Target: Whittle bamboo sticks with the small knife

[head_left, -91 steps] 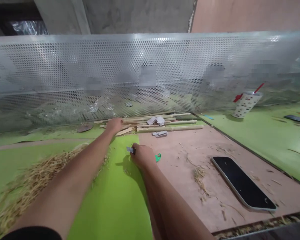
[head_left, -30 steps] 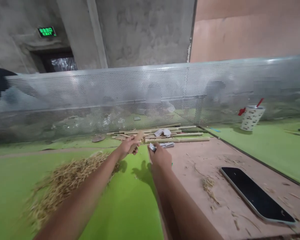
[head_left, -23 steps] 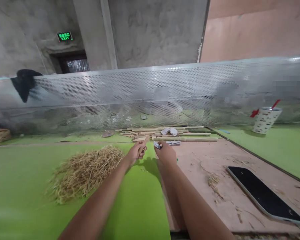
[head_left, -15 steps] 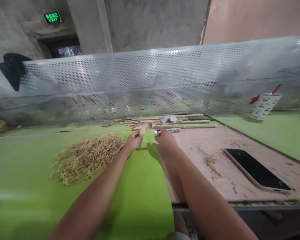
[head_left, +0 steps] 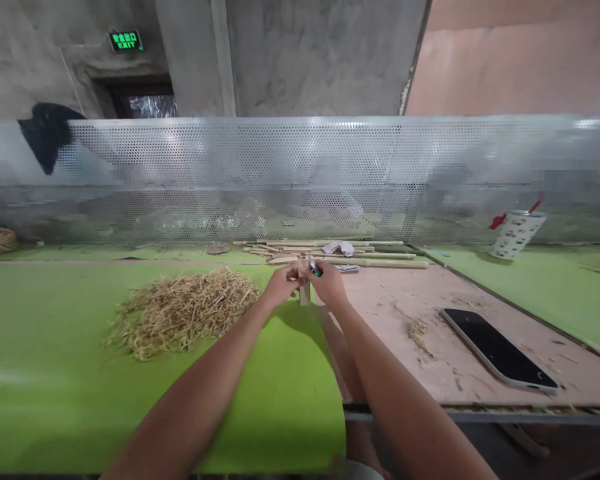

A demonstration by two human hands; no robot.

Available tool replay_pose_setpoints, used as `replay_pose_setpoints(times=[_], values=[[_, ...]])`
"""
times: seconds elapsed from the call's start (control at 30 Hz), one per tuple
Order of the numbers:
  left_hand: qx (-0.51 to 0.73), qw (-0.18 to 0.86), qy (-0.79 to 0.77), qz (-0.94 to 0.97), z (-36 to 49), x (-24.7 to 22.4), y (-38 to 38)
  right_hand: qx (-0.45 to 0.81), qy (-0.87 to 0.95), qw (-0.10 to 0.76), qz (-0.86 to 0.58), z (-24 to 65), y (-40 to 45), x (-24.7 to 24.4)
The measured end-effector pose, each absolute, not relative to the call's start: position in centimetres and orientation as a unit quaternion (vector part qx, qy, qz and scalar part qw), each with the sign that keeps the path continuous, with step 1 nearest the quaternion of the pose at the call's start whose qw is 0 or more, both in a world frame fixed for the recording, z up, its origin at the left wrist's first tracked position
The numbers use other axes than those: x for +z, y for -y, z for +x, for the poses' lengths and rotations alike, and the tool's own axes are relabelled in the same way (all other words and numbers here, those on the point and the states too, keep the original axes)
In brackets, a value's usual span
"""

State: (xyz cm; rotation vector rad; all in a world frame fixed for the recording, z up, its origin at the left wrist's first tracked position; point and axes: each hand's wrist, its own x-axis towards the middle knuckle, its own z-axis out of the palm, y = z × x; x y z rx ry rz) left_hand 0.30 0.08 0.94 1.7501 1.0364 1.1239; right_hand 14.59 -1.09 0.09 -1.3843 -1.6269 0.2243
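Note:
My left hand (head_left: 281, 285) is closed on a flat, light brown strip (head_left: 305, 295), bamboo or wood, which stands roughly upright over the green mat. My right hand (head_left: 329, 283) meets it from the other side, fingers wrapped round a small knife (head_left: 315, 268) with a silvery and green body. The knife is against or very near the upper part of the strip; the fingers hide the exact contact. Just behind both hands lie several pale bamboo sticks (head_left: 380, 263). To the left of my left hand is a heap of dry straw-like shavings (head_left: 190, 310).
A phone (head_left: 500, 347) lies on the pinkish board at right, among loose scraps (head_left: 419, 333). A patterned tumbler (head_left: 517, 235) with a red straw stands farther back. A perforated metal screen (head_left: 260, 160) runs along the back, a dark cloth (head_left: 50, 133) hanging over it. Crumpled paper (head_left: 339, 248) rests on the sticks.
My hands have come together: the left moved right with the strip, and the right brought the knife onto or close to it. The strip now points down below the fingers. The view shifted slightly.

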Motion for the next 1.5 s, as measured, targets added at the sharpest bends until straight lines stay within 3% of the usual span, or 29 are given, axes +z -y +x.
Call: replay_pose_setpoints(times=[0.17,0.4,0.63,0.83,1.07,1.2,1.37,1.5], values=[[0.453,0.388,-0.409,0.691,0.2,1.0,0.1,0.144,0.672,0.448,-0.572,14.8,1.1,0.7],[0.448,0.416,-0.443,0.656,0.3,1.5,0.2,0.075,0.665,0.415,-0.617,14.4,1.4,1.0],[0.466,0.467,-0.47,0.586,0.6,1.4,-0.2,0.082,0.659,0.433,-0.609,14.0,1.6,1.0],[0.584,0.47,-0.518,0.413,-3.2,2.3,-1.7,0.016,0.557,0.505,-0.659,16.4,2.0,1.6],[0.609,0.448,-0.447,0.478,-3.7,3.5,-1.7,-0.012,0.655,0.335,-0.677,17.4,1.9,1.4],[0.602,0.432,-0.461,0.488,-3.0,3.5,-1.4,0.0,0.698,0.289,-0.656,16.7,1.9,1.5],[0.639,0.424,-0.445,0.462,-3.7,3.6,-2.1,0.018,0.641,0.21,-0.738,16.4,2.1,1.3],[0.67,0.419,-0.426,0.439,-4.2,4.2,-2.1,0.058,0.742,0.25,-0.62,15.7,2.2,1.6]])
